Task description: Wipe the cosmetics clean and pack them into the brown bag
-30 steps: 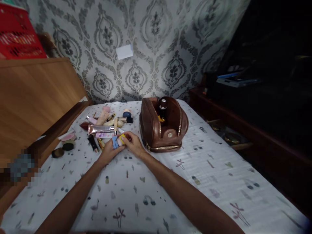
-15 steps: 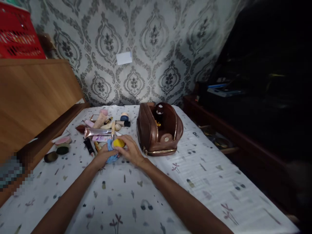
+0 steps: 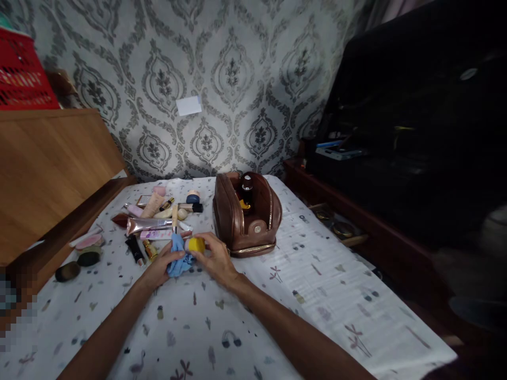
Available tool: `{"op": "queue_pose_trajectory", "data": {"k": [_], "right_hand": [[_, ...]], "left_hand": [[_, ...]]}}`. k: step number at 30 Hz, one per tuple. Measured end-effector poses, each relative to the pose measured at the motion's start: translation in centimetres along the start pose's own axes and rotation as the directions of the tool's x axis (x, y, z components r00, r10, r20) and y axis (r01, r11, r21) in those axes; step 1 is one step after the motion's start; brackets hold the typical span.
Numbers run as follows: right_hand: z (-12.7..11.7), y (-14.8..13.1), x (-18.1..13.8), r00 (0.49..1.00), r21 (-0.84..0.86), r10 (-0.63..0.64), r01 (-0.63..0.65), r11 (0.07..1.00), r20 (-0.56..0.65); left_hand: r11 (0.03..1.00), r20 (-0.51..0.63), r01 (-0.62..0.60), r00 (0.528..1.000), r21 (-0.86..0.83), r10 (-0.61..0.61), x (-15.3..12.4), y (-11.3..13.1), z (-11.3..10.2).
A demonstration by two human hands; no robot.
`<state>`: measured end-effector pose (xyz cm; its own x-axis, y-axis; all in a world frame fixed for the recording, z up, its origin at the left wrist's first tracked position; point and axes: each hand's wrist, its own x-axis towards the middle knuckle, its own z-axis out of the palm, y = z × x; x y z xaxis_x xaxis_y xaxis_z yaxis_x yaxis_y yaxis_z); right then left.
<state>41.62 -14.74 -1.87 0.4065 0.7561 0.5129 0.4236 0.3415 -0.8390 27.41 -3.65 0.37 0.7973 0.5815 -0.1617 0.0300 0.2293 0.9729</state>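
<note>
A crumpled blue cloth (image 3: 179, 265) is held in my left hand (image 3: 160, 267), fingers closed on it. My right hand (image 3: 217, 259) grips a small container with a yellow cap (image 3: 197, 244), its near end against the cloth. To the right stands an unzipped brown toiletry bag (image 3: 249, 237), with a dark bottle (image 3: 247, 191) upright inside and something yellow at its foot. Beyond my left hand lies a pile of cosmetics: a shiny pink tube (image 3: 148, 226), a beige tube (image 3: 152, 205), a black tube (image 3: 135, 249) and a gold tube (image 3: 150, 250).
Two dark-bristled brushes (image 3: 89, 257) and a pink oval item (image 3: 88, 241) lie at the left edge. A wooden headboard (image 3: 51, 158) carries a red basket (image 3: 26, 71). On the right, a dark red ledge (image 3: 317, 190) runs along the patterned sheet (image 3: 222, 327).
My hands have drawn slightly apart, and more of the blue cloth shows below the yellow-capped container. The whole view has shifted a little to the right.
</note>
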Motion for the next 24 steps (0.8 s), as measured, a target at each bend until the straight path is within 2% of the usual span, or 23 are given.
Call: {"op": "queue_pose_trajectory", "data": {"k": [3, 6, 9, 12, 16, 18, 24], "right_hand": [[0.5, 0.7, 0.0, 0.986, 0.079, 0.163, -0.159, 0.984, -0.048], [0.9, 1.4, 0.2, 0.966, 0.173, 0.256, -0.246, 0.954, -0.040], [0.9, 1.8, 0.3, 0.965, 0.179, 0.262, -0.254, 0.950, -0.022], [0.5, 1.7, 0.2, 0.963, 0.070, 0.268, -0.268, 0.961, 0.007], [0.3, 1.2, 0.0, 0.943, -0.070, 0.329, -0.326, 0.943, 0.039], [0.4, 1.0, -0.1, 0.943, -0.082, 0.328, -0.323, 0.943, 0.057], [0.6, 0.8, -0.1, 0.945, -0.043, 0.313, -0.311, 0.950, 0.091]], "left_hand": [[0.997, 0.010, -0.047, 0.999, 0.063, 0.047, 0.3, -0.2, 0.3], [0.977, -0.004, -0.113, 0.993, 0.181, 0.116, 0.6, -0.8, 0.4], [0.931, -0.018, -0.182, 0.980, 0.316, 0.198, 0.7, -1.5, 0.5], [0.869, -0.005, -0.260, 0.957, 0.421, 0.289, 0.7, -2.0, 0.6], [0.705, 0.044, -0.404, 0.882, 0.583, 0.469, 0.2, -2.2, 0.8], [0.658, 0.065, -0.436, 0.858, 0.614, 0.509, -0.1, -2.2, 0.9], [0.706, 0.074, -0.425, 0.879, 0.566, 0.470, -0.5, -1.7, 1.0]]}}
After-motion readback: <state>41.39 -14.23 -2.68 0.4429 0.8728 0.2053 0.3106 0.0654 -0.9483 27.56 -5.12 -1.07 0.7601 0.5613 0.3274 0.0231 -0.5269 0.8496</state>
